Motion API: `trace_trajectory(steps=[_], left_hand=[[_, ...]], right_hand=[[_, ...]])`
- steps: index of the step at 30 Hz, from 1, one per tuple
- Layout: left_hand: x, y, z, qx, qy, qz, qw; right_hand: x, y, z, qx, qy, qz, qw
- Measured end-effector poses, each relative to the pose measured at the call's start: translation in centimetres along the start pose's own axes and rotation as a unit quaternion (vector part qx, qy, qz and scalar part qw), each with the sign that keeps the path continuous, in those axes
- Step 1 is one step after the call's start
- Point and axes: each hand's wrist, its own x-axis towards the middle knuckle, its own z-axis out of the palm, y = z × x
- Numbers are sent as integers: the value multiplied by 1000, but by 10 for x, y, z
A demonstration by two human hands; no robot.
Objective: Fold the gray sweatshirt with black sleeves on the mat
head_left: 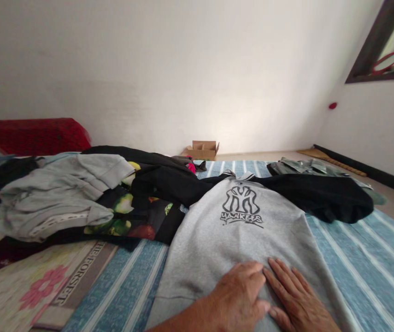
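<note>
At left, a grey garment (55, 198) lies bunched on a black fruit-print garment (127, 221), both heaped on a floral bedcover (41, 286), a grouping that leaves the blue striped mat (366, 272) free. Far off stands an open cardboard box (202, 151). Near centre, a grey Yankees sweatshirt (238, 244) lies front up on that mat, its black sleeve (321, 198) stretched right, seemingly to keep the body flat. The left hand (236, 295) and right hand (295, 299) rest side by side on its near part, open, palms down, grasping nothing, apparently smoothing the fabric. Beyond, a crumpled olive garment (303, 167) lies at the mat's far edge.
</note>
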Motion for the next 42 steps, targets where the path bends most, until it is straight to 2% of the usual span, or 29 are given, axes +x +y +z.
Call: trace_trajectory(steps=[3,6,11,14,17,20,21,23,25,28,31,33,35,37,38,40,42], left_hand=[[7,-14,-10,27,6,-74,997],[8,-34,-2,50,-26,-114,992],[4,-50,15,66,-17,-111,991],[4,-50,17,58,-10,-107,993],[4,-50,18,32,-6,-108,994],[4,-49,17,5,-6,-110,994],[3,-48,16,0,-5,-111,994],[2,-49,16,-3,1,-109,994],[1,-51,18,0,5,-103,995],[4,-62,30,6,1,-89,996],[8,-74,44,12,6,-75,997],[9,-79,42,16,7,-73,997],[8,-82,25,18,-7,-60,998],[7,-85,-9,13,-26,-34,999],[8,-88,-31,13,-8,-36,999],[16,-100,-78,61,65,-109,990],[30,-121,-120,139,111,-187,966]], right_hand=[[-1,0,6,2,-6,8,1000],[-6,1,16,7,-6,5,1000],[-19,1,29,47,-48,26,997],[-12,2,22,78,-109,58,989],[32,8,5,137,-163,143,966],[111,20,-1,232,-164,226,932],[140,24,3,268,-163,252,916],[193,32,20,309,-130,368,867],[232,38,47,308,-110,417,848],[259,41,90,296,-76,481,822],[257,36,124,296,-49,517,802],[250,31,138,307,-37,519,797],[243,28,148,322,-28,511,796],[240,27,154,332,-22,505,796],[240,27,155,334,-20,504,797],[240,26,157,334,-19,503,797],[241,25,158,333,-20,503,797]])
